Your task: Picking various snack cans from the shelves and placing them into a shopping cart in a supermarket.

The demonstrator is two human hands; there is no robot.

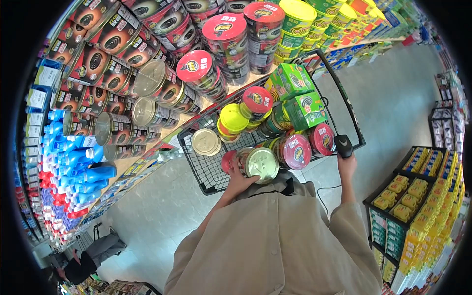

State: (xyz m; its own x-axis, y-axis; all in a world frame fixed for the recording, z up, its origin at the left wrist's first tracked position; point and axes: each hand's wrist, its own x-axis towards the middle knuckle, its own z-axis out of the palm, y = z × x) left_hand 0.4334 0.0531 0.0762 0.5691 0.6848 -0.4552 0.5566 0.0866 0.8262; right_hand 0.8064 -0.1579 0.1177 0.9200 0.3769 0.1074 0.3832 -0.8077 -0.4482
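A round mosquito-coil tub with a gold lid [261, 166] is gripped at its left side by my left hand [241, 180], over the near edge of a black wire shopping cart [206, 190]. My right hand [347, 167] holds a black handheld barcode scanner [343, 145], its head pointing away from me, beside the cart's handle [341, 86]. In the cart stand red-lidded tubs [297, 152], a yellow-lidded tub [234, 117], a gold-lidded tub [205, 142] and green mosquito-coil boxes [308, 110]. A cable [324, 188] hangs below the scanner.
Stacked tubs [225, 27] fill the shelf beyond the cart, with blue bottles [88, 175] and price tags [48, 76] at the left. A display stand of yellow packs [400, 191] is at the right. Another person [88, 258] stands in the aisle at lower left.
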